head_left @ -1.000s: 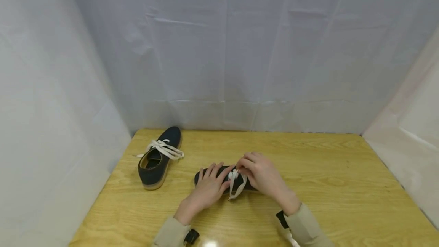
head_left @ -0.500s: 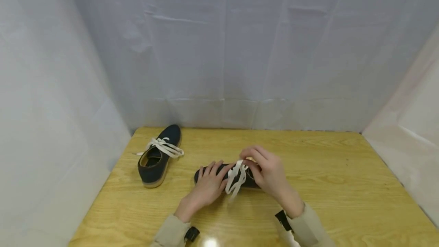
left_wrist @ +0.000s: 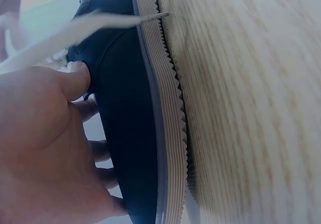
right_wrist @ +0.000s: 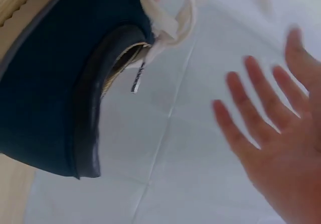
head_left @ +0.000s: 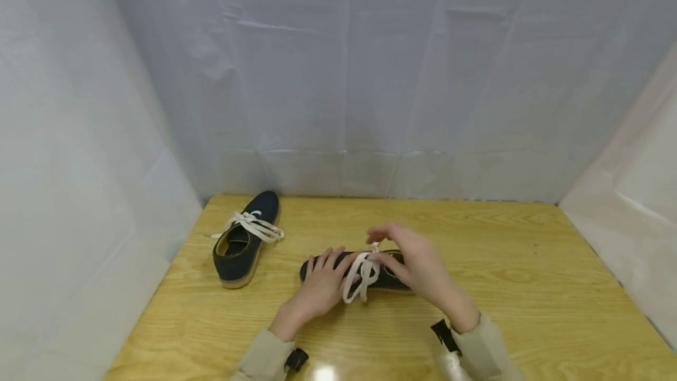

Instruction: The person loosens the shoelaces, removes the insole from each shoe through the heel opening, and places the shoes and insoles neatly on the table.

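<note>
A dark blue shoe (head_left: 394, 284) lies across the middle of the table, toe to the left. Its white laces (head_left: 351, 293) hang in loops over the near side. My left hand (head_left: 315, 294) rests on the front of this shoe with fingers spread over the top. In the left wrist view, the thumb (left_wrist: 77, 81) touches the lacing. My right hand (head_left: 423, 266) hovers above the shoe's opening. The right wrist view shows its fingers (right_wrist: 263, 93) spread and apart from the laces, with a tipped lace end (right_wrist: 137, 78) hanging by the shoe's collar.
A matching dark blue shoe (head_left: 233, 266) with loose white laces stands at the table's back left. The wooden table (head_left: 529, 287) has white sheeting (head_left: 370, 87) behind it and at both sides. A bright reflection lies near the table's front.
My right hand was pinching at the laces, lifted a white lace, and now its fingers are spread. The hanging loops have shifted left and widened. My left hand has stayed on the shoe.
</note>
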`<state>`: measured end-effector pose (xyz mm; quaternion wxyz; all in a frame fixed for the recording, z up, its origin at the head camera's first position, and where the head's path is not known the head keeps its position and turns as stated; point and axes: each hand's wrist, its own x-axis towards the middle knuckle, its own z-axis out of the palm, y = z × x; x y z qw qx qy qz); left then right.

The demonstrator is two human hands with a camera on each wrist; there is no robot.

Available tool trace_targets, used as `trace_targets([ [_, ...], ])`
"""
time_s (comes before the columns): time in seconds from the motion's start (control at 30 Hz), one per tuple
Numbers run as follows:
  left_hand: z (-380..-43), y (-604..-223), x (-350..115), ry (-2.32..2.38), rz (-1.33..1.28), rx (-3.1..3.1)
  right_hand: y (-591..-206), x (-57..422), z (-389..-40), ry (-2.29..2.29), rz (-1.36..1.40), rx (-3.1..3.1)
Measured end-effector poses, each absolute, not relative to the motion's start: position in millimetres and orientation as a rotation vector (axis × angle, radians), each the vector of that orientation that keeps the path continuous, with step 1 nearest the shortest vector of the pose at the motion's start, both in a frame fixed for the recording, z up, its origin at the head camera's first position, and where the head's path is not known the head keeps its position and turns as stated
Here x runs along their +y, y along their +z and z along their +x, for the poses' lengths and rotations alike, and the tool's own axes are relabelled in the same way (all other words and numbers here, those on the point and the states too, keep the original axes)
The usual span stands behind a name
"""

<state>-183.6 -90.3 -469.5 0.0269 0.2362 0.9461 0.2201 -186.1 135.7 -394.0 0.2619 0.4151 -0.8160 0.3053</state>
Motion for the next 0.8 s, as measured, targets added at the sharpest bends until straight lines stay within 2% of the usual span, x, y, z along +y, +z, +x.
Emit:
trace_targets([
  [0.23,-182.9,-468.6,-89.4,0.612,0.733,2.931,-410.1,131.0,-193.9,0.569,1.208,-2.431],
  [0.43,-182.7,-468.3,-88.2,0.608,0.718,2.929,-425.8,120.7,-192.8,0.328,1.105,-2.438],
  [0.8,-181.5,-468.7,-88.5,0.619,0.733,2.945,-428.2,116.3,-190.7,0.319,1.006,-2.382],
])
